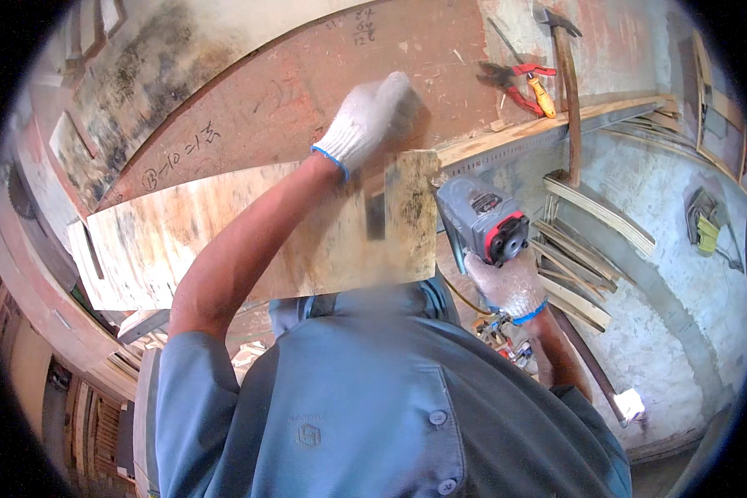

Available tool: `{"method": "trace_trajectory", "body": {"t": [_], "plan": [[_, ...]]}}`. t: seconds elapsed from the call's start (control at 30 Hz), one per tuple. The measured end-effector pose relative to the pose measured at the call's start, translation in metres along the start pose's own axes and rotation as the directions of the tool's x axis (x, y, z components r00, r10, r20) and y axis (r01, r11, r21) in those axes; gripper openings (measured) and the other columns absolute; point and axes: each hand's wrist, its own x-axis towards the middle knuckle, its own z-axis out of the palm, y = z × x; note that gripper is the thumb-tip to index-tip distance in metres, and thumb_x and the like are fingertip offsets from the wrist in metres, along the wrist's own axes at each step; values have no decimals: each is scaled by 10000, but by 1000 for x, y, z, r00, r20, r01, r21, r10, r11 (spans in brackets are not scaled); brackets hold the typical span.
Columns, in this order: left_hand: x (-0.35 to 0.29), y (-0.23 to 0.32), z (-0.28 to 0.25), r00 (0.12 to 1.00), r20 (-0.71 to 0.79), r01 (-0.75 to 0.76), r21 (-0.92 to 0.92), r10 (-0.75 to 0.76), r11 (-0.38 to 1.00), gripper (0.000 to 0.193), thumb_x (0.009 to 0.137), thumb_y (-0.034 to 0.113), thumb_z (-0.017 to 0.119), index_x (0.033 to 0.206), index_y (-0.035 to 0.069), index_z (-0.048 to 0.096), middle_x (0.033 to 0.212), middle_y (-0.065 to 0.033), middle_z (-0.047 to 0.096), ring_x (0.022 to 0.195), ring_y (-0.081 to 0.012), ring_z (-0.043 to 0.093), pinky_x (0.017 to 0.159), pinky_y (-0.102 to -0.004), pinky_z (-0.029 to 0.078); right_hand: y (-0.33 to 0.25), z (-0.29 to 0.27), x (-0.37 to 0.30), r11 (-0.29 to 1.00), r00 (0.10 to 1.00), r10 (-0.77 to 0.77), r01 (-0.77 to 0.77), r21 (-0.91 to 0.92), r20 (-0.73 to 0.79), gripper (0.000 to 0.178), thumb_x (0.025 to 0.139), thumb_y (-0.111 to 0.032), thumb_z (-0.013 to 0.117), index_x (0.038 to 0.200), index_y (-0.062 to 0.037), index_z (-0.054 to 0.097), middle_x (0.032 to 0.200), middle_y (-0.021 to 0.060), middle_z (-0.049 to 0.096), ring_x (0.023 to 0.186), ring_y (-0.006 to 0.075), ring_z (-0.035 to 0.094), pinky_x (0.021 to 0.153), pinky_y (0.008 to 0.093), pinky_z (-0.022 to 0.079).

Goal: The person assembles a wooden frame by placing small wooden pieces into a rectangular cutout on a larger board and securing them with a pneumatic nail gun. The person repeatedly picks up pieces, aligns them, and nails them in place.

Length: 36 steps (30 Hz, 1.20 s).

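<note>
My right hand (508, 282), in a white knit glove with a blue cuff, is wrapped round a grey, black and red nail gun (480, 216) beside the board's right end. A hose (465, 296) curves below the tool. In front of me lies a pale, dark-stained plywood board (216, 220), with a dark slot near its right end and a narrow one at its left. My left hand (372, 116), gloved the same way, is above the far edge of this board. Motion smears its fingers, and I cannot make out anything in them.
A reddish-brown work surface (266, 100) with pencil marks extends behind the board. At the far right lie red-handled pliers (523, 83), a yellow-handled screwdriver (543, 100) and a hammer (571, 100). A ruler (506, 153) runs along a wooden strip. Several wood offcuts (598, 216) sit right.
</note>
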Motion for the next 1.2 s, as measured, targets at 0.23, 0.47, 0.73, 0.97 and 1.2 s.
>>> {"method": "trace_trajectory", "body": {"t": [0.23, 0.47, 0.73, 0.97, 1.2], "plan": [[-34, 21, -63, 971, 109, -217, 779, 214, 588, 559, 1035, 546, 509, 1191, 65, 748, 1101, -202, 754, 1025, -386, 710, 909, -467, 548, 24, 19, -5, 972, 986, 162, -151, 178, -48, 389, 850, -282, 768, 1124, -11, 719, 972, 140, 765, 937, 264, 742, 841, 402, 582], [-97, 16, -114, 975, -13, 92, 932, -222, 350, 591, 997, 611, 523, 1070, 95, 801, 1042, -224, 751, 1031, -425, 706, 905, -482, 545, 30, 4, -9, 839, 965, 256, -250, 483, 54, 187, 861, -120, 699, 1025, -30, 696, 803, 40, 676, 661, 112, 635, 614, 295, 509], [-117, 50, -182, 975, -222, 160, 736, 11, 657, 577, 978, 538, 661, 1068, -22, 762, 865, -195, 743, 888, -211, 721, 831, -398, 540, 20, -8, 2, 772, 997, 68, -22, 635, -48, 190, 884, -70, 658, 1066, -16, 665, 813, 45, 662, 660, 128, 638, 632, 296, 528], [-129, 100, -203, 865, -446, 274, 804, 231, 528, 519, 1011, 525, 667, 1173, 45, 777, 922, -122, 776, 919, -164, 714, 862, -370, 556, -48, -17, 28, 754, 999, -10, 28, 657, -30, 83, 887, -100, 727, 926, -29, 710, 751, 10, 680, 676, 92, 643, 621, 336, 503], [-104, 100, -211, 900, -386, 272, 861, 202, 430, 474, 1010, 508, 548, 1107, 96, 760, 1086, -215, 749, 1073, -421, 698, 938, -496, 536, -37, 25, 76, 861, 991, -119, 135, 489, -65, 98, 867, -116, 719, 885, -24, 691, 657, 35, 663, 569, 111, 625, 530, 300, 470]]}}
